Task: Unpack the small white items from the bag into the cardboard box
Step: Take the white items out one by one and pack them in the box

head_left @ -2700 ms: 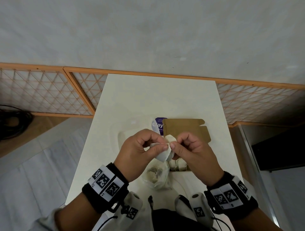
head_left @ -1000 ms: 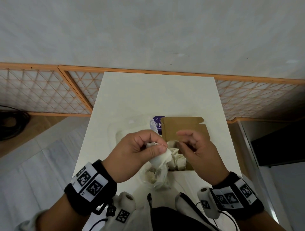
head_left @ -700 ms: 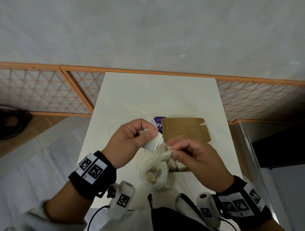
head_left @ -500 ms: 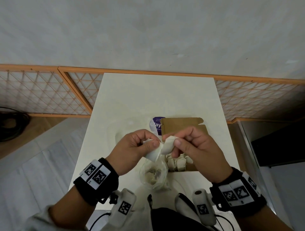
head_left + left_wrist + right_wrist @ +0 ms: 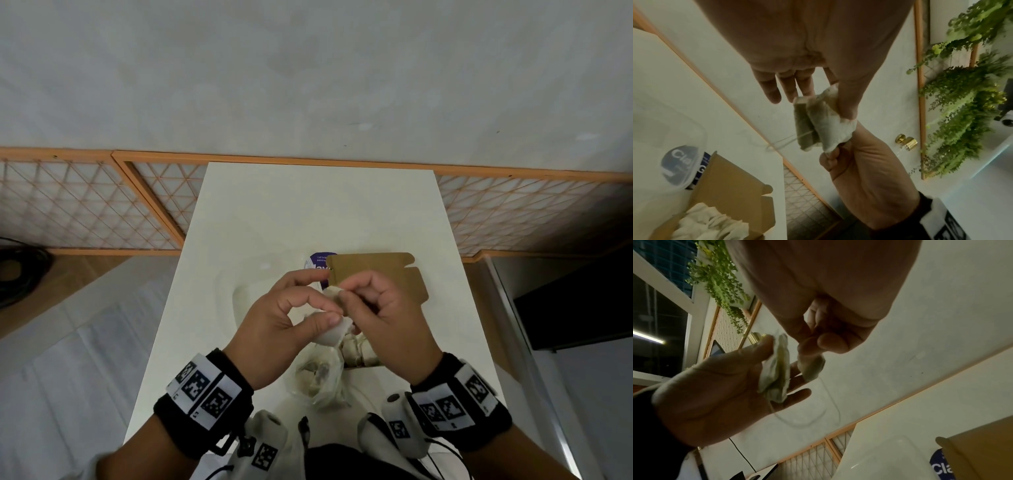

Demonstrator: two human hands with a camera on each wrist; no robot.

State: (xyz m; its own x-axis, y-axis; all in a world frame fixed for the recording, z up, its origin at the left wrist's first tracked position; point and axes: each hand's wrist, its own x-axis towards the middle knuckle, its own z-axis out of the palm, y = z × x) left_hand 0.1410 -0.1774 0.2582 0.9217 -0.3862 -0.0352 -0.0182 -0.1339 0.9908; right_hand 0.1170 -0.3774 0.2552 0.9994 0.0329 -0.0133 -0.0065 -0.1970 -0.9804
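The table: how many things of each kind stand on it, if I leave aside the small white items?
Cardboard box: 1
Clear plastic bag: 1
Clear plastic container with a purple label: 1
Total: 3
The small white items are too bunched to count. Some lie in the box, and the left hand and right hand pinch others.

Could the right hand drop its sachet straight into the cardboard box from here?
Probably yes: the right hand pinches a sachet just above the open cardboard box, its flap folded back, nothing between.
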